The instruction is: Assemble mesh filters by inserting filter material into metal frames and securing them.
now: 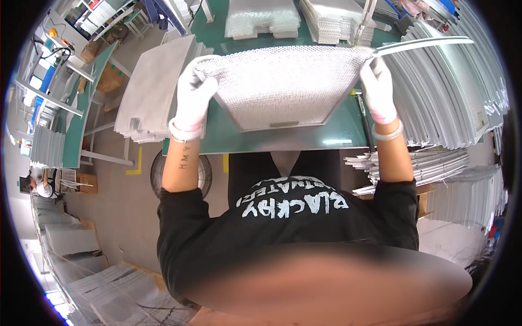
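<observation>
Between my two white-gloved hands is a silvery metal mesh filter panel (288, 81), tilted over the green table. A thin metal frame edges its near side and seems to run up both sides. My left hand (196, 92) grips the far left corner, fingers closed on the mesh. At the far right corner, the fingers of my right hand (379, 89) are closed on the panel. A long pale frame strip (429, 44) juts out rightward from that corner; whether it is joined to the panel I cannot tell.
A stack of grey mesh sheets (152, 81) stands left on the green table (239, 142). More stacked mesh (263, 19) sits at the back. Many metal frames (435, 92) are piled on the right. A tool with a yellow-green end (356, 93) lies near my right hand. Below is a fan (157, 174).
</observation>
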Demonstrator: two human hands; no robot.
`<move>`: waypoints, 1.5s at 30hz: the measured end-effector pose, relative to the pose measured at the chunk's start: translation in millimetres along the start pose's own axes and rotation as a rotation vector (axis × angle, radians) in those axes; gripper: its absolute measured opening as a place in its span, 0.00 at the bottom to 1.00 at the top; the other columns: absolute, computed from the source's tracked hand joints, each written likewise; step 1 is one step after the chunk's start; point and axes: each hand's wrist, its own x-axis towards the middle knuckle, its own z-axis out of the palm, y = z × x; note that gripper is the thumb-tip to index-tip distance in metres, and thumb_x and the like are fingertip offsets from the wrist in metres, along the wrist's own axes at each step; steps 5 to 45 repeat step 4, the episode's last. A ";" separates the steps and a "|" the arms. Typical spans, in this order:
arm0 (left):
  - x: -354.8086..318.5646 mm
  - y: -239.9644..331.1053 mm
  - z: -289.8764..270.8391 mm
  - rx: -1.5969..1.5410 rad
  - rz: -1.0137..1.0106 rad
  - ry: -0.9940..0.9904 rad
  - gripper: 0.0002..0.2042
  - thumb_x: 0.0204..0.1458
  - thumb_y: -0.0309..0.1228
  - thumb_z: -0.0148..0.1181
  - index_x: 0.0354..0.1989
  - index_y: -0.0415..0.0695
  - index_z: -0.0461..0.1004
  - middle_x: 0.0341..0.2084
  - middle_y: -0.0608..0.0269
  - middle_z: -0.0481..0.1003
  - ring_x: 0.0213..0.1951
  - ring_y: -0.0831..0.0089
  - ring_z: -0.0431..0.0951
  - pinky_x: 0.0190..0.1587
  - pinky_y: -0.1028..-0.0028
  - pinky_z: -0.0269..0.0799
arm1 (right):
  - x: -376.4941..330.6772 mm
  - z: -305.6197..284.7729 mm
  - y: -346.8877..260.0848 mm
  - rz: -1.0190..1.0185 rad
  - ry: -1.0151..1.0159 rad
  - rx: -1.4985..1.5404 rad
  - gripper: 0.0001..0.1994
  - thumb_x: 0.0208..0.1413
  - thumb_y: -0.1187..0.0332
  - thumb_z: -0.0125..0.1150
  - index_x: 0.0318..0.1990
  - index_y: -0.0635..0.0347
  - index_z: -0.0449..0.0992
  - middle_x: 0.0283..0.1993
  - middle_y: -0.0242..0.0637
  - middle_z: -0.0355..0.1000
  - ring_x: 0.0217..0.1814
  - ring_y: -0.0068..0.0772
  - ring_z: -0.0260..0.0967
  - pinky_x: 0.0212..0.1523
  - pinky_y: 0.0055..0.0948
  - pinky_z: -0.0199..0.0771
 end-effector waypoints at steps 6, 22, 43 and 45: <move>-6.7 -35.4 -7.0 0.221 0.142 0.198 0.15 0.54 0.25 0.61 0.50 0.37 0.71 0.40 0.65 0.77 0.44 0.79 0.75 0.51 0.79 0.68 | -4.5 16.9 1.9 -0.079 -0.022 -0.002 0.13 0.60 0.73 0.58 0.50 0.65 0.71 0.41 0.29 0.72 0.43 0.13 0.64 0.46 0.15 0.64; -6.7 -35.4 -7.0 0.221 0.142 0.198 0.15 0.54 0.25 0.61 0.50 0.37 0.71 0.40 0.65 0.77 0.44 0.79 0.75 0.51 0.79 0.68 | -4.5 16.9 1.9 -0.079 -0.022 -0.002 0.13 0.60 0.73 0.58 0.50 0.65 0.71 0.41 0.29 0.72 0.43 0.13 0.64 0.46 0.15 0.64; -6.7 -35.4 -7.0 0.221 0.142 0.198 0.15 0.54 0.25 0.61 0.50 0.37 0.71 0.40 0.65 0.77 0.44 0.79 0.75 0.51 0.79 0.68 | -4.5 16.9 1.9 -0.079 -0.022 -0.002 0.13 0.60 0.73 0.58 0.50 0.65 0.71 0.41 0.29 0.72 0.43 0.13 0.64 0.46 0.15 0.64; -6.7 -35.4 -7.0 0.221 0.142 0.198 0.15 0.54 0.25 0.61 0.50 0.37 0.71 0.40 0.65 0.77 0.44 0.79 0.75 0.51 0.79 0.68 | -4.5 16.9 1.9 -0.079 -0.022 -0.002 0.13 0.60 0.73 0.58 0.50 0.65 0.71 0.41 0.29 0.72 0.43 0.13 0.64 0.46 0.15 0.64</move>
